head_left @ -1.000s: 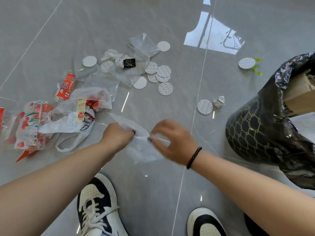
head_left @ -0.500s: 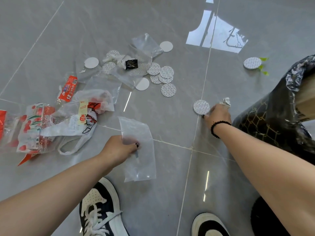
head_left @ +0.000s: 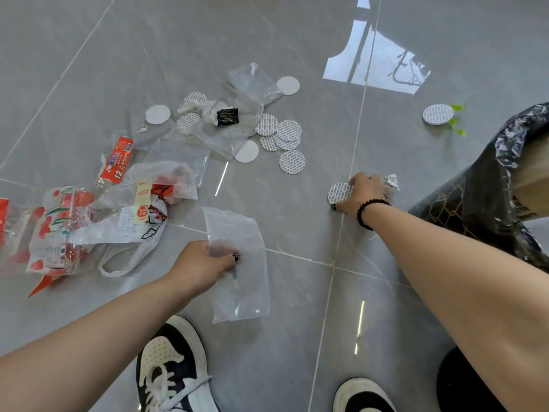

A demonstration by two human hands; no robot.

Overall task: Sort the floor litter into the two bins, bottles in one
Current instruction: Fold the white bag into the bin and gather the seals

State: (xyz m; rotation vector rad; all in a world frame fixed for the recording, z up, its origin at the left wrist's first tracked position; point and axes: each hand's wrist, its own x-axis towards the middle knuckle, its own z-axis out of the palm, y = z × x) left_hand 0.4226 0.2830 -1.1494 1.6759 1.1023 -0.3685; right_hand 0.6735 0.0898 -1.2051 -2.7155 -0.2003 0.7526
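My left hand pinches a clear plastic bag just above the floor, thumb on top of it. My right hand reaches to the right and curls over a round patterned foil seal lying on the tile; a crumpled foil scrap sits just behind its fingers. A bin lined with a black bag stands at the far right, close to that hand. No bottle shows in view.
Several more round seals and clear bags lie scattered at the centre back. Printed red-and-white plastic bags and a red wrapper heap at the left. Another seal lies near green scraps. My shoes stand below.
My right hand let go of the clear bag and moved right to the foil seal beside the bin. The left hand keeps the bag, which now hangs flat.
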